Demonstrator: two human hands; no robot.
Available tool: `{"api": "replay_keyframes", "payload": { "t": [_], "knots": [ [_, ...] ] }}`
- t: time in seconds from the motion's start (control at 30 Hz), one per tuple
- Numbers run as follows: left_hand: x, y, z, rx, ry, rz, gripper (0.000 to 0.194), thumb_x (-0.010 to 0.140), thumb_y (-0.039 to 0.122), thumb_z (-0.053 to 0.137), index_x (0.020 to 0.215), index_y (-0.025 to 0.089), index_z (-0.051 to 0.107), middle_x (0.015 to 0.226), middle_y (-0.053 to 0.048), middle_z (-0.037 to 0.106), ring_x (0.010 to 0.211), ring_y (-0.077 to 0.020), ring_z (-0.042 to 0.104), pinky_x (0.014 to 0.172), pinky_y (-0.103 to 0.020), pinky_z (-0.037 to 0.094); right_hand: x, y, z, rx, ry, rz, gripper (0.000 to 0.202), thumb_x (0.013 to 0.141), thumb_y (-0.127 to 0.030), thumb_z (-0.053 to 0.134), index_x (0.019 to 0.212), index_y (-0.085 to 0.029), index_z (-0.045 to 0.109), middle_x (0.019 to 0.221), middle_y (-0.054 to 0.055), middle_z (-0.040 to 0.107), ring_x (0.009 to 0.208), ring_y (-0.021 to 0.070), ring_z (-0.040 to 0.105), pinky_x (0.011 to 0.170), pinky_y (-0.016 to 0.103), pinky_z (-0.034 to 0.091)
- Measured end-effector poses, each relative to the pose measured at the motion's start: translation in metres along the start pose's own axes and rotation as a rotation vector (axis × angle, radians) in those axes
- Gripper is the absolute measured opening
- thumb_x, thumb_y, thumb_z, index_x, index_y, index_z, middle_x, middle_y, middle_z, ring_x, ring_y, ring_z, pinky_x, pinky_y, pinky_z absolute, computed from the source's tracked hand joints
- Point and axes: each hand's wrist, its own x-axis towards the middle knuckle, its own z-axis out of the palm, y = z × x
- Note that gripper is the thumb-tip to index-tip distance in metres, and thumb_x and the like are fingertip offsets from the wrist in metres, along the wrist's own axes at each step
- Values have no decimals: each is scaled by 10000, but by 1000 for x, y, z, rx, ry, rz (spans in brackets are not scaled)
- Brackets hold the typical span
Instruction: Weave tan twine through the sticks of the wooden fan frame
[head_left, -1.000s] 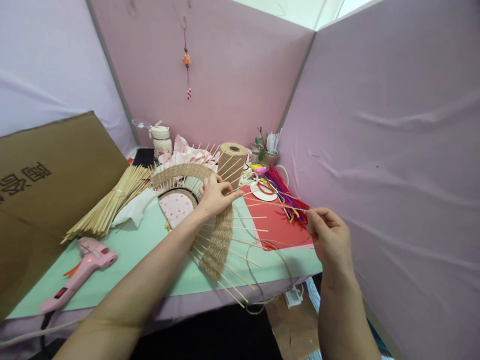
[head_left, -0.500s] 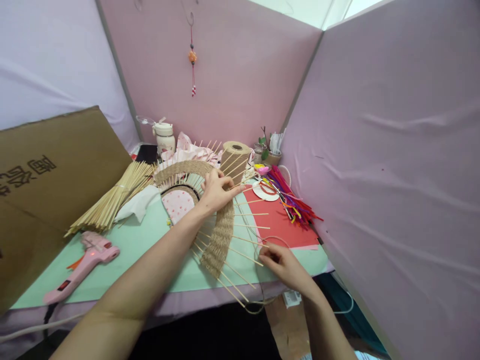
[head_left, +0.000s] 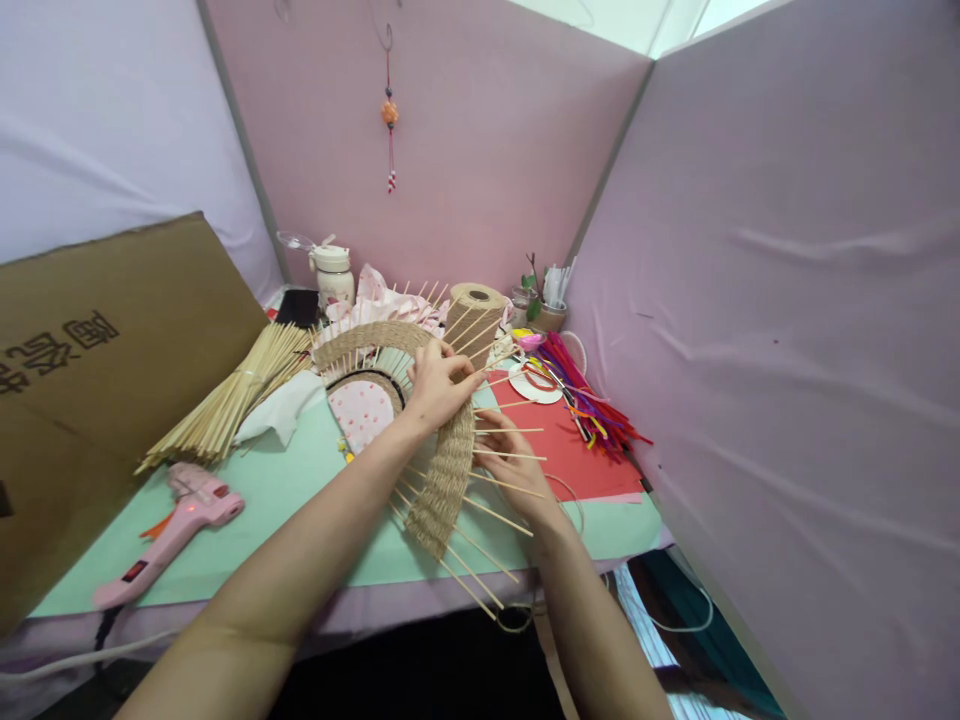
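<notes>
A half-round fan frame (head_left: 442, 480), woven from tan twine over thin sticks, lies across the middle of the table with its stick ends fanning outward. My left hand (head_left: 441, 385) is closed on the top right part of the woven band, thumb reaching right over the sticks. Just below it, my right hand (head_left: 514, 465) has its fingers bent among the sticks at the band's outer edge, closed on thin twine (head_left: 570, 495) that loops beside the wrist; the fingertips are partly hidden. Inside the arc sits a pink dotted fabric piece (head_left: 361, 412).
A pink glue gun (head_left: 176, 530) and a bundle of sticks (head_left: 232, 400) lie at left, beside a cardboard box (head_left: 112, 370). Behind stand a twine spool (head_left: 476, 320) and a bottle (head_left: 333, 275). Pipe cleaners (head_left: 592, 395) lie over red paper (head_left: 607, 475) at right.
My right hand has moved up and left, from below the stick ends to the outer edge of the band. My left hand keeps its hold on the fan frame.
</notes>
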Motion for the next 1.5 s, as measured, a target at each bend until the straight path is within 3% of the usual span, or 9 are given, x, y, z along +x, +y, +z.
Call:
{"api": "replay_keyframes", "payload": {
  "t": [0.07, 0.17, 0.3, 0.5, 0.67, 0.77, 0.87, 1.23, 1.5],
  "knots": [
    [0, 0, 1, -11, 15, -2, 248, 800, 435, 701, 712, 202, 699, 1002, -53, 508, 1052, -246, 447, 943, -431, 353, 0, 10, 15, -1, 169, -16, 400, 829, -427, 638, 1167, -215, 612, 931, 57, 705, 804, 190, 659, 756, 353, 549],
    [1, 1, 3, -38, 36, -9, 235, 801, 431, 707, 707, 216, 707, 990, -47, 524, 1046, -241, 456, 930, -424, 356, -5, 19, 24, -154, 306, -148, 280, 874, -356, 563, 1061, -192, 690, 998, 76, 723, 920, 206, 662, 888, 375, 520],
    [4, 1, 9, -50, 84, -19, 230, 797, 436, 716, 700, 227, 709, 971, -43, 542, 1037, -241, 462, 914, -423, 360, -6, 21, 21, -311, 266, -267, 302, 870, -245, 517, 1092, -216, 720, 1136, 69, 718, 1069, 221, 648, 992, 382, 481],
    [8, -9, 15, -56, 26, 29, 202, 826, 391, 685, 734, 213, 713, 949, -55, 554, 1011, -248, 470, 907, -430, 380, 1, 28, 15, -188, 312, -169, 293, 865, -312, 549, 1057, -202, 740, 1114, 88, 731, 1059, 236, 667, 991, 398, 499],
    [-3, -25, 0, -202, 14, 265, 187, 884, 214, 551, 1010, 211, 689, 943, -50, 555, 949, -197, 518, 900, -368, 421, 0, 37, 11, -128, 317, -171, 296, 856, -351, 598, 1077, -208, 733, 1159, 90, 719, 1090, 242, 658, 1009, 417, 486],
    [-16, -31, -10, -155, -64, 431, 218, 887, 191, 521, 1003, 230, 702, 1010, -55, 561, 1007, -199, 500, 944, -371, 403, 0, 40, 9, -135, 316, -173, 300, 863, -358, 603, 1104, -226, 724, 1173, 82, 714, 1098, 239, 651, 1008, 415, 480],
    [-28, -31, -13, -69, -138, 497, 237, 911, 223, 509, 1007, 252, 723, 1025, -61, 553, 1027, -208, 471, 961, -385, 386, 0, 41, 7, -128, 313, -178, 299, 857, -363, 612, 1096, -221, 721, 1151, 83, 718, 1080, 237, 653, 994, 410, 483],
    [-31, -30, -1, 38, -195, 440, 263, 932, 387, 510, 973, 242, 725, 1024, -73, 491, 1020, -231, 423, 960, -417, 368, -6, 31, 0, -136, 353, -144, 233, 821, -365, 630, 948, -203, 737, 998, 76, 738, 916, 207, 667, 872, 356, 507],
    [-29, -26, 2, 74, -220, 383, 239, 924, 386, 526, 958, 254, 722, 994, -67, 463, 991, -237, 409, 920, -433, 364, -23, 19, -34, -147, 350, -20, 249, 797, -421, 678, 876, -187, 706, 867, 52, 716, 769, 173, 615, 705, 287, 472]
  ]
}}
